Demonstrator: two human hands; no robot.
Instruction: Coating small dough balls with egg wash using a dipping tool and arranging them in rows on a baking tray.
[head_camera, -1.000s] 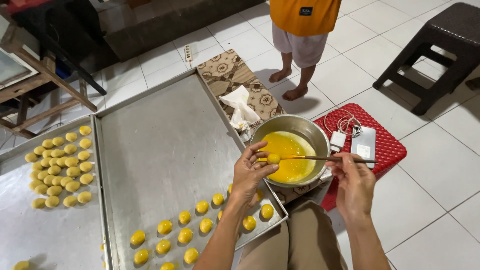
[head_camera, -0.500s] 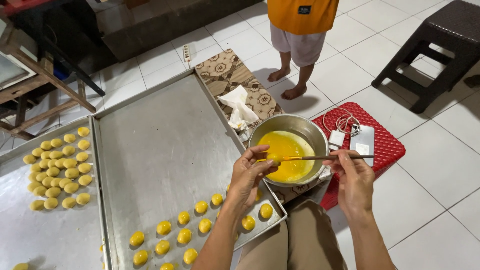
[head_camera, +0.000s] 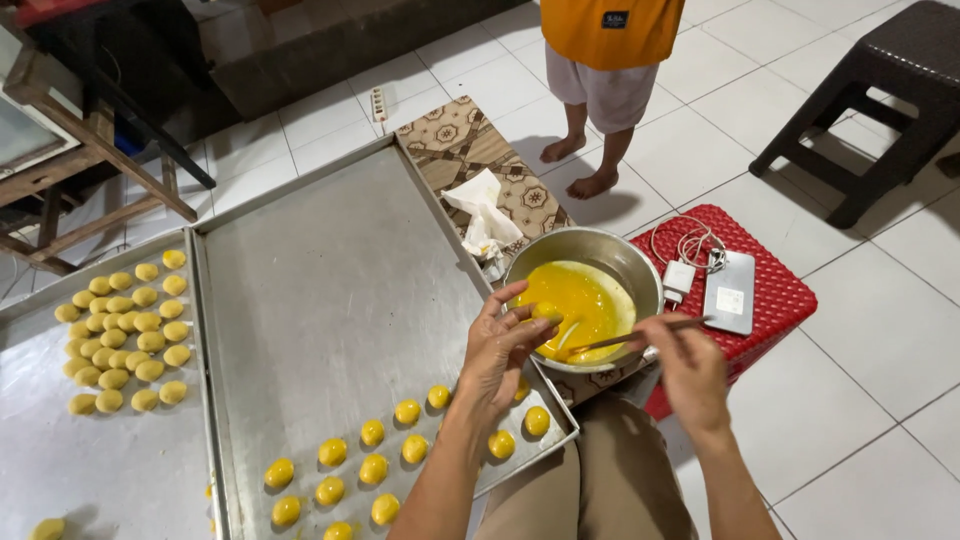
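Observation:
My left hand (head_camera: 497, 350) hovers at the near rim of a metal bowl (head_camera: 625, 262) of yellow egg wash, fingertips pinching a small dough ball (head_camera: 546, 312) over the liquid. My right hand (head_camera: 690, 365) grips a thin brush (head_camera: 610, 340) whose tip lies in the egg wash. Below my left hand, glazed yellow dough balls (head_camera: 372, 468) sit in rows on the near end of a large metal tray (head_camera: 330, 290).
A second tray (head_camera: 100, 470) at the left holds several paler dough balls (head_camera: 125, 330). A red plastic stool (head_camera: 770, 290) bears a phone and charger. A person stands barefoot beyond the bowl, by a patterned mat (head_camera: 470, 150). A dark stool (head_camera: 880, 100) stands far right.
My left hand has shifted slightly lower along the bowl's near rim, still holding the dough ball. The brush stays in the egg wash.

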